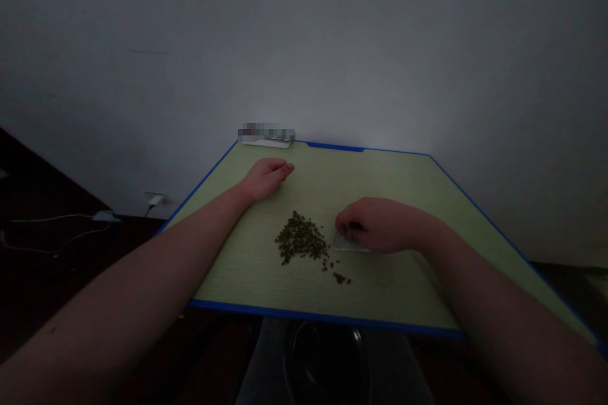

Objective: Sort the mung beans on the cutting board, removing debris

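My left hand (269,179) rests on the table's left side beyond the pile, its fingers curled and thumb against them; nothing shows in it. A loose pile of small dark green-brown grains (300,239) lies near the table's middle, with several strays scattered toward the front. To its right, my right hand (373,224) bends down with fingers closed at a thin translucent piece of plastic (344,243) with a faint grid pattern. Most of that piece is hidden beneath the hand. Its left edge lies close to the pile.
The pale green table (380,168) has a blue rim and stands against a grey wall. A white object with a blurred-out top (267,138) sits at the back left corner. Below the front edge, a dark round bowl (327,361) is between the person's legs. Cables and a plug (156,201) are at left.
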`<act>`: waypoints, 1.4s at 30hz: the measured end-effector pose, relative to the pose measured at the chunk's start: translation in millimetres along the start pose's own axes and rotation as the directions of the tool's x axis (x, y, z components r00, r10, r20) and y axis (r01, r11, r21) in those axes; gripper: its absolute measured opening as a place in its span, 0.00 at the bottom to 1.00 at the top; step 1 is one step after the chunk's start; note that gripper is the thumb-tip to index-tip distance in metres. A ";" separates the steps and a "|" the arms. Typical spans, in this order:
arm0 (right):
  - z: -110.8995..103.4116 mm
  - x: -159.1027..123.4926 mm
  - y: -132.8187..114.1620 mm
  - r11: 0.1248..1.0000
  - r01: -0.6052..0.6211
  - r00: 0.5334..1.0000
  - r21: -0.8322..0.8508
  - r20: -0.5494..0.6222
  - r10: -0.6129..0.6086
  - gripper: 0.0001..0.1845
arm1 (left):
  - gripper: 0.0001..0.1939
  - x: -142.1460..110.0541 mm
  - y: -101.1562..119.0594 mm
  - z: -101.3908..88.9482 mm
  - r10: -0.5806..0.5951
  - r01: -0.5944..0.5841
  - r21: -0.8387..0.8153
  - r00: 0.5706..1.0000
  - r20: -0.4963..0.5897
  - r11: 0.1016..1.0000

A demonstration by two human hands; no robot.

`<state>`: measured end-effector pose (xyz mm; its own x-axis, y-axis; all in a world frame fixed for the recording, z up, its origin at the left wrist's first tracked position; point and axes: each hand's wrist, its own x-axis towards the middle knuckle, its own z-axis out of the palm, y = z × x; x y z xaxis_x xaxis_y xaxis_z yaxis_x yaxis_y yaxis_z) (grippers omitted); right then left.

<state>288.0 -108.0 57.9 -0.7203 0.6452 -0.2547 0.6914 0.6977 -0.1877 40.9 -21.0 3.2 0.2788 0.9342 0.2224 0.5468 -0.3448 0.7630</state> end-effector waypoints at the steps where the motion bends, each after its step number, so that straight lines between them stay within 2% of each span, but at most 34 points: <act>1: 0.0 -0.7 -0.1 1.000 -0.007 1.000 0.002 0.011 0.007 0.12 | 0.21 0.0 -0.1 0.0 -0.001 0.001 0.004 1.000 -0.002 1.000; 6: 1.5 1.5 2.3 0.995 -0.088 0.995 -0.040 -0.049 0.086 0.11 | 0.21 0.4 -1.3 0.5 0.013 -0.013 -0.001 1.000 -0.014 1.000; 9: 2.2 4.4 1.1 0.995 -0.081 0.994 -0.056 -0.077 0.076 0.11 | 0.21 0.5 -1.8 0.5 0.013 -0.013 -0.013 1.000 -0.014 1.000; 19: 4.5 -2.1 -11.4 0.999 0.027 0.998 0.045 0.055 -0.029 0.15 | 0.21 -0.6 0.6 0.3 0.000 0.000 -0.009 1.000 -0.016 1.000; 42: 1.1 -9.3 -4.8 1.000 -0.027 0.995 -0.010 0.099 0.028 0.11 | 0.22 1.0 -3.2 -0.3 0.021 -0.021 0.009 1.000 -0.010 1.000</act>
<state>291.5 -117.7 60.1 -0.6914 0.6304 -0.3529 0.7100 0.6831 -0.1710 39.1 -18.9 1.2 0.2821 0.9278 0.2442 0.5482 -0.3648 0.7526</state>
